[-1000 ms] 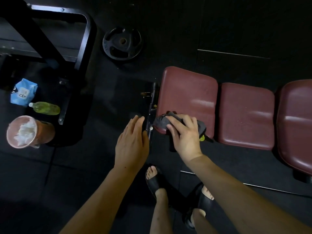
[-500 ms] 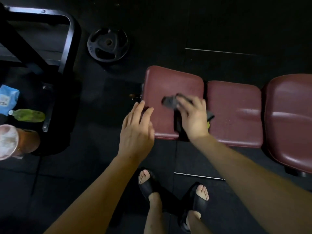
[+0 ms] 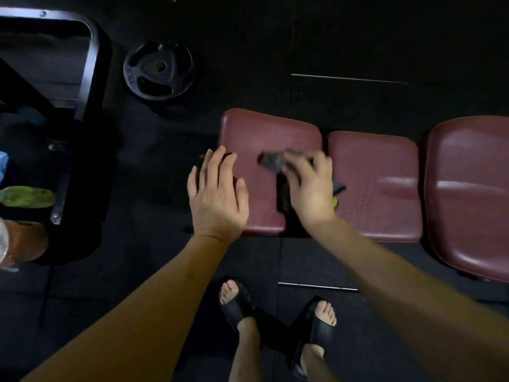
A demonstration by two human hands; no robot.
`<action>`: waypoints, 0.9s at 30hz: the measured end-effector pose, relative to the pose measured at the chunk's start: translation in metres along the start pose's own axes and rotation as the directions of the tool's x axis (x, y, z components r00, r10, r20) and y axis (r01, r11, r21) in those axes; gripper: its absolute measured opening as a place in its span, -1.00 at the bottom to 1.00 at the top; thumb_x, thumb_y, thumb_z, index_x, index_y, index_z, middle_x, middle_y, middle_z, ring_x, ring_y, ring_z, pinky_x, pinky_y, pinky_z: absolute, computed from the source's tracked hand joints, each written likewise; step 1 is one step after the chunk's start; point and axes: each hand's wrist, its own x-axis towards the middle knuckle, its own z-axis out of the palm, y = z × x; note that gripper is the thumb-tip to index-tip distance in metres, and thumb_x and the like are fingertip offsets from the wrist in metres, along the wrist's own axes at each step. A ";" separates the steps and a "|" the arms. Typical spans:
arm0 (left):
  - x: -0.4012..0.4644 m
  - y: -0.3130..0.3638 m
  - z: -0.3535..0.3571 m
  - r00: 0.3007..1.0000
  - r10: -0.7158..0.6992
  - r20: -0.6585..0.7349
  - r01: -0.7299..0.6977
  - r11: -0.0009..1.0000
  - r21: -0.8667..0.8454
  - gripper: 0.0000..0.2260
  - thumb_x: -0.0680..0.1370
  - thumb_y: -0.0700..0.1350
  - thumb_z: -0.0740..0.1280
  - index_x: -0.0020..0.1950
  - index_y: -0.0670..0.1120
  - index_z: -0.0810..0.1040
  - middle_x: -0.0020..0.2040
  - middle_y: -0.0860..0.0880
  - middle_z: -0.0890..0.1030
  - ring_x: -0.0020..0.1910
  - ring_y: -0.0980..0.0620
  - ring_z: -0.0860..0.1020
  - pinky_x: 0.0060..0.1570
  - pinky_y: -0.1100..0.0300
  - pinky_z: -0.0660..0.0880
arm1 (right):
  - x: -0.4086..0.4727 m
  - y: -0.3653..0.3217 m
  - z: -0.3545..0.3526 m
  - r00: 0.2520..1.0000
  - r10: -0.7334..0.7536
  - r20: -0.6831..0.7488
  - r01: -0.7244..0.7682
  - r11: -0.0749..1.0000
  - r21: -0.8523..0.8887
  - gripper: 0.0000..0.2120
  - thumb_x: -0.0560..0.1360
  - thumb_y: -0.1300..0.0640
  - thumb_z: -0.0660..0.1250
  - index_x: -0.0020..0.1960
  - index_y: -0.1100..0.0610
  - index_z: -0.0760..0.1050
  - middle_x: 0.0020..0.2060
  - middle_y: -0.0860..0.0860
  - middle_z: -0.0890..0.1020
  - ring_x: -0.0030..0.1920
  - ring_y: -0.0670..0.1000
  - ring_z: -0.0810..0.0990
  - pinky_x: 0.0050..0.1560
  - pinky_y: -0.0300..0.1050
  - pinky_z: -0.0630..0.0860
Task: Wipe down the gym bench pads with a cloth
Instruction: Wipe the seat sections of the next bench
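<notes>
At centre frame: three maroon bench pads run left to right; the left pad (image 3: pixel 264 139) is the one under the hands, the middle pad (image 3: pixel 380 172) sits just beside it, and the right pad (image 3: pixel 468 188) is cut by the frame edge.
Right hand: the right hand (image 3: pixel 311 188) has its fingers curled over a dark cloth (image 3: pixel 272 161), gripping it against the left pad's right half; both are motion-blurred, so the exact finger hold is hard to read.
Cloth: bunched, with one end poking out left of the fingers and another corner showing at the gap between the left and middle pads.
Left hand: the left hand (image 3: pixel 217 194) is spread flat with straight fingers and holds nothing; it hovers over the left pad's left edge, and whether it touches cannot be told.
Left of frame: a weight plate (image 3: pixel 158 71) lies on the dark floor at upper left, and a green bottle (image 3: pixel 26 197) lies at the left edge.
Bottom of frame: two feet in black slides (image 3: pixel 239 304) stand just short of the bench.
Risk, coverage: the cloth is bunched small, so strokes could likely skip the pad edges and the gaps between pads.
Risk, grip: a loose corner may drag into the gap and snag or pull free.
Risk, remaining pads: specks show on the middle pad, which probably means it is unwiped.
</notes>
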 end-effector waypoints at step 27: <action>0.004 -0.006 0.005 0.989 -0.079 0.123 0.077 0.997 0.017 -0.40 0.60 0.03 0.02 0.65 -0.08 0.16 0.65 0.01 0.15 0.60 0.10 0.16 0.56 -0.16 0.09 | 0.065 0.022 0.013 0.980 0.159 -0.116 -0.162 0.987 -0.017 -0.72 0.64 0.05 0.31 0.25 0.14 0.65 -0.01 0.16 0.53 0.01 0.19 0.51 0.03 0.17 0.51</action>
